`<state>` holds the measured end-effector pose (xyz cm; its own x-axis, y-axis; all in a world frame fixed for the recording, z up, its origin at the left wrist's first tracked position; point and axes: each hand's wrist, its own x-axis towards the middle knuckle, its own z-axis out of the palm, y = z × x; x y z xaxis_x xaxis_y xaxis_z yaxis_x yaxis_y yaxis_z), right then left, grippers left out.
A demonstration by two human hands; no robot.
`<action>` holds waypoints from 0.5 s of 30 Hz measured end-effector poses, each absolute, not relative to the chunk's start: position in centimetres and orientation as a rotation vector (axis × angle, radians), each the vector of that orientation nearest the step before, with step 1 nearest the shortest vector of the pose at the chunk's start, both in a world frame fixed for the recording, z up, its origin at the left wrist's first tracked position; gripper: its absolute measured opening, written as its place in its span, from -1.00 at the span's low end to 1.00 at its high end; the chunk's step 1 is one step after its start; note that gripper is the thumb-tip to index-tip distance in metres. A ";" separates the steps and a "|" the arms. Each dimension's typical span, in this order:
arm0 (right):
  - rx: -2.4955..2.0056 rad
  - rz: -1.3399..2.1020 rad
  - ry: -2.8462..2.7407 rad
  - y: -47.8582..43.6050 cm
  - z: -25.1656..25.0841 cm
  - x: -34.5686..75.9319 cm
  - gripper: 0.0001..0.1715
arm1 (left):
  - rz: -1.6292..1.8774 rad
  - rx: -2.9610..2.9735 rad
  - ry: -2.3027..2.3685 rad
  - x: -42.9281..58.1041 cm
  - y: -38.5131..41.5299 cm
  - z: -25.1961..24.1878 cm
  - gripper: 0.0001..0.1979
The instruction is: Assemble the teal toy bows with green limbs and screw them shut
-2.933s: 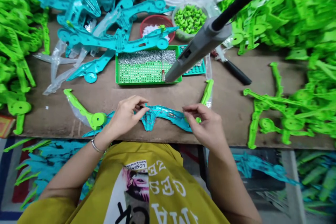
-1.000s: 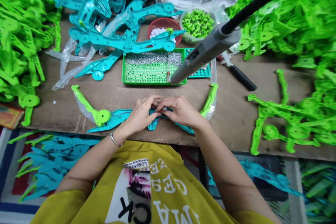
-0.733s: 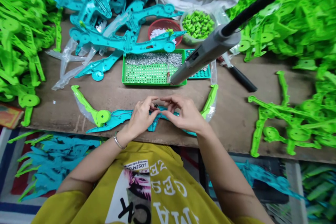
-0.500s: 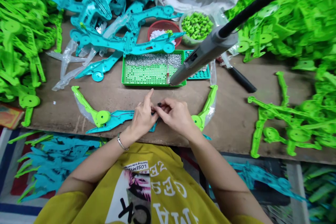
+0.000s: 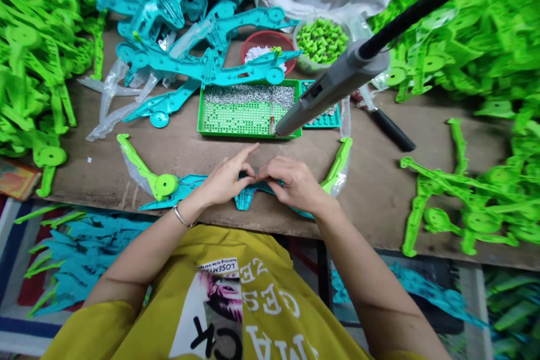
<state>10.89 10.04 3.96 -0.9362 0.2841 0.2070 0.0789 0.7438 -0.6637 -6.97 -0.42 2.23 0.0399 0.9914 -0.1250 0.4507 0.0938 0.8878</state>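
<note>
Two bare hands have drawn back together over one teal moulded plastic part (image 5: pixel 247 201), which lies in front of the single green tray (image 5: pixel 236 136). The left hand (image 5: pixel 223 181) is half open, its index finger stretched toward the tray, while the right hand (image 5: pixel 293 183) curls over the part; whether either has a firm grip, I cannot tell. Behind the tray sit one red basket (image 5: pixel 268 35) and one bowl of green pieces (image 5: pixel 323 40); one grey electric screwdriver (image 5: pixel 324 95) hangs over its right corner.
</note>
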 end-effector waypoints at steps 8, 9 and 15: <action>-1.017 1.131 -2.295 8.6 2.6 11.6 -0.71 | 0.965 1.392 1.767 -5.1 -1.2 2.0 -0.38; -1.113 1.203 -2.240 8.5 2.5 11.8 -0.76 | 0.975 1.381 1.806 -4.8 -1.4 2.0 -0.41; -1.174 1.558 -2.166 7.8 4.1 11.4 -0.69 | 1.107 1.385 1.996 -3.4 -2.2 0.6 -0.48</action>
